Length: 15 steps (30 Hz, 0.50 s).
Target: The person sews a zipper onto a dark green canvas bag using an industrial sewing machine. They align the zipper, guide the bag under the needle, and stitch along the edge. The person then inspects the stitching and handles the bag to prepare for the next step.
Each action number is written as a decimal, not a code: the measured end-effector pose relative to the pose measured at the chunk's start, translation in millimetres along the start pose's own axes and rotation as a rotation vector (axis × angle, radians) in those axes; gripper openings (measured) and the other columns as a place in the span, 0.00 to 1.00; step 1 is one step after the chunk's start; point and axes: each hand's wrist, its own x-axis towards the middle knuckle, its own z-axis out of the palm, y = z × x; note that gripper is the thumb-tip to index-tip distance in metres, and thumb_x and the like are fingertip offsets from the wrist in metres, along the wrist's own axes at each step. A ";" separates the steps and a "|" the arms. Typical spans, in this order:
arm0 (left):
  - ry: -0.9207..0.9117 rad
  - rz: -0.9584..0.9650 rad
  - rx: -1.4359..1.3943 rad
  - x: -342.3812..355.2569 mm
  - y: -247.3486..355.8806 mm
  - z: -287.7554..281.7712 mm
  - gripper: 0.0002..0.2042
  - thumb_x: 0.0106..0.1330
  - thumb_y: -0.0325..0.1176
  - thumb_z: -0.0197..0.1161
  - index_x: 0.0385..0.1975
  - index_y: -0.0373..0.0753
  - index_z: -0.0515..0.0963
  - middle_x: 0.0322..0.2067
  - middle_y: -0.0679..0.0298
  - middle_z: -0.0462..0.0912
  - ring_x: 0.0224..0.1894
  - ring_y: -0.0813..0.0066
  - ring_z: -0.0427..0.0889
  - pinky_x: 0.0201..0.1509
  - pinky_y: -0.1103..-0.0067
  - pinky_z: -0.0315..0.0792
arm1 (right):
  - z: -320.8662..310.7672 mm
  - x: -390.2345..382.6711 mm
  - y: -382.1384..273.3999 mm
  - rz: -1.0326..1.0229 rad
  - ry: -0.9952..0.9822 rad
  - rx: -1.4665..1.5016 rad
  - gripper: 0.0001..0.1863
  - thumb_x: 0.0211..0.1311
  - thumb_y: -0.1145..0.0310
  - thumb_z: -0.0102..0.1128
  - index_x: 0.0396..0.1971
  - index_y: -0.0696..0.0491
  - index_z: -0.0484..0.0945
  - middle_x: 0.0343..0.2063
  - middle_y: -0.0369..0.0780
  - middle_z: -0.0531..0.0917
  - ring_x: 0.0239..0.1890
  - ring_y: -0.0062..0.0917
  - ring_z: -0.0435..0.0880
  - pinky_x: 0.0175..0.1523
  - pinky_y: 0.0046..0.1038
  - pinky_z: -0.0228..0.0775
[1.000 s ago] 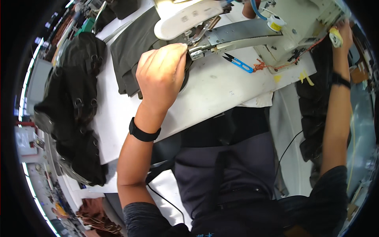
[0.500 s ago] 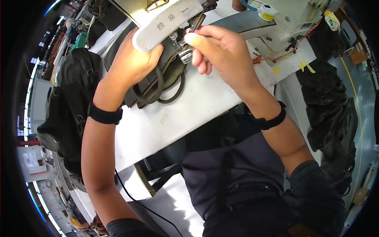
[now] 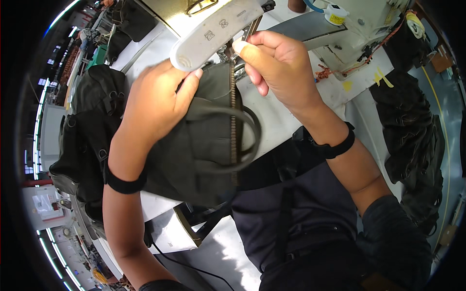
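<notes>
Over the white desk (image 3: 277,122), the zippered handbag (image 3: 213,143) lies beneath the fingers of my left hand (image 3: 151,99), likely for steadying, the sewing-machine head (image 3: 213,38) beside my curled right hand (image 3: 284,70), both grips unclear on my feed.

I'm on one head-worn fisheye feed, looking steeply down from close above the bare left hand (image 3: 154,99), bare right hand (image 3: 280,68), white flat-topped desk (image 3: 275,116) and wearer's dark cloth-covered lap (image 3: 308,208).

The bag (image 3: 184,153) looks matt cloth, its zip (image 3: 233,123) metallic.
</notes>
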 end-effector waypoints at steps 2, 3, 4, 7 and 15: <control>-0.015 -0.049 -0.017 -7.9 9.0 0.7 0.09 0.70 0.34 0.65 0.37 0.35 0.85 0.34 0.54 0.85 0.36 0.48 0.85 0.41 0.62 0.78 | -1.3 -0.5 1.1 -0.001 -0.001 0.004 0.11 0.69 0.69 0.63 0.38 0.64 0.81 0.15 0.33 0.79 0.13 0.11 0.71 0.19 0.18 0.61; -0.021 -0.068 -0.028 -10.9 12.6 0.6 0.09 0.70 0.35 0.66 0.36 0.35 0.85 0.34 0.54 0.85 0.36 0.49 0.85 0.41 0.63 0.78 | -2.2 -0.9 1.9 0.002 -0.002 -0.007 0.11 0.69 0.69 0.63 0.39 0.64 0.81 0.15 0.33 0.79 0.13 0.10 0.71 0.19 0.18 0.61; -0.123 -0.137 -0.076 -14.7 15.9 -1.6 0.08 0.73 0.30 0.64 0.42 0.31 0.82 0.36 0.52 0.84 0.40 0.53 0.84 0.47 0.69 0.77 | -3.2 -1.0 2.4 -0.001 -0.019 -0.008 0.11 0.69 0.69 0.64 0.39 0.64 0.81 0.15 0.33 0.79 0.13 0.10 0.71 0.19 0.19 0.61; -0.106 -0.088 -0.102 -18.6 21.9 -1.5 0.08 0.72 0.29 0.66 0.44 0.30 0.82 0.38 0.51 0.84 0.39 0.53 0.84 0.46 0.70 0.77 | -5.9 0.5 2.1 0.031 -0.021 -0.051 0.12 0.69 0.68 0.65 0.39 0.63 0.81 0.15 0.33 0.79 0.14 0.10 0.70 0.19 0.19 0.61; -0.149 -0.284 -0.342 -9.9 17.8 4.2 0.11 0.73 0.32 0.66 0.47 0.31 0.82 0.41 0.63 0.85 0.41 0.77 0.80 0.45 0.80 0.73 | -13.9 -4.8 4.9 -0.018 -0.023 -0.235 0.10 0.73 0.68 0.64 0.44 0.60 0.83 0.17 0.32 0.78 0.15 0.09 0.69 0.18 0.17 0.57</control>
